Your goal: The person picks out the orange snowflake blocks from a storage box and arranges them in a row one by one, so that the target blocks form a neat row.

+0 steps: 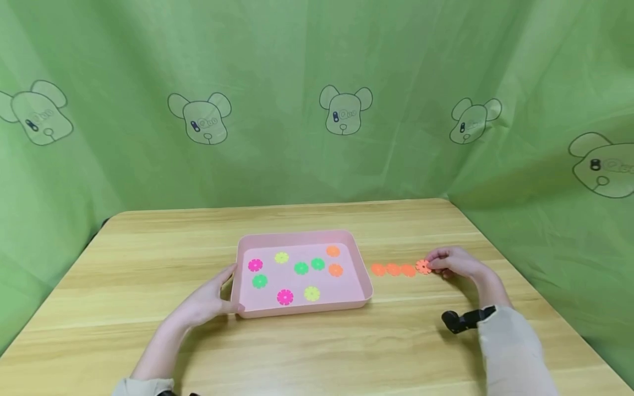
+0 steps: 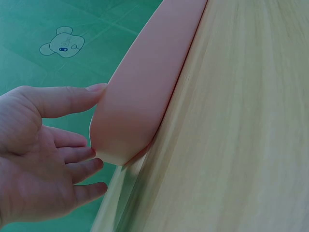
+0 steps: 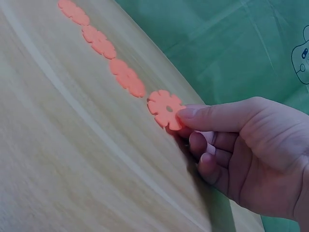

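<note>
Orange disc (image 3: 158, 110) sits at the right end of a row of three orange discs (image 1: 393, 269), just beside the last one; edges touching or not, can't tell. Round and notched, so no long axis; looks tilted, the row lies flat. Right hand (image 1: 457, 262) pinches its right edge, thumb on top, so the disc lies left of the fingers (image 3: 198, 144), on the side facing the row. Row runs roughly left-right, from near the pink tray (image 1: 302, 310) to the right hand. Right hand clearly nearer; left hand (image 1: 209, 301) is across the tray, fingers spread wide, gripping nothing, thumb touching near its front left corner. In the tray: two pink discs (image 1: 280, 300), three green discs (image 1: 301, 268), two yellow discs (image 1: 312, 293), two loose orange discs (image 1: 335, 270). Desk (image 1: 327, 352) under it all, green curtain (image 1: 277, 170) with printed animal heads behind
</note>
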A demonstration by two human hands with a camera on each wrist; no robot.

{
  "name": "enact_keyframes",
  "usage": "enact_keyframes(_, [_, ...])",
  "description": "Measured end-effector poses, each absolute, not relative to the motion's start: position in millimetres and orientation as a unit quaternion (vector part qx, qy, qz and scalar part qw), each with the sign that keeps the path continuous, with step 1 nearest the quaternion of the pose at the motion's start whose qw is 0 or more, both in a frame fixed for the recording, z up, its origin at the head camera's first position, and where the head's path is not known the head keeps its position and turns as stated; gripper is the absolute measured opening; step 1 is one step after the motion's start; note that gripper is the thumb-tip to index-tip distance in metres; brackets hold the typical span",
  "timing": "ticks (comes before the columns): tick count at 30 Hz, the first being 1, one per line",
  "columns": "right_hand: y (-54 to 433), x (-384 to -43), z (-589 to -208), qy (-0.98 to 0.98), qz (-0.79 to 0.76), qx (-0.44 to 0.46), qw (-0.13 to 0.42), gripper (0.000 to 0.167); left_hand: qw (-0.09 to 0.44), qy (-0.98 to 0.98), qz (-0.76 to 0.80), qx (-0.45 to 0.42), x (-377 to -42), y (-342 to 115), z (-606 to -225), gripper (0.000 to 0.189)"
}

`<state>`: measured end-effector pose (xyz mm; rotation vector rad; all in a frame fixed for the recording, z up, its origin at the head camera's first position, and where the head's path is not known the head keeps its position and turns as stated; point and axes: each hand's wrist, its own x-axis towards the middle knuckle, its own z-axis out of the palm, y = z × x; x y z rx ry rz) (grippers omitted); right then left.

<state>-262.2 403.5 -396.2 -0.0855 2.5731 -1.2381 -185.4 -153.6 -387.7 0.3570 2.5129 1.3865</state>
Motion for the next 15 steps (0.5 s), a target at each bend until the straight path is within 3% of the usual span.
enact_keyframes(15, [401.0,-262.7,-396.9,0.893,-0.427,-0.031,0.14,0.029,0.124,0.863,0.473,0.126,-186.9,-154.0,-388.5,0.099])
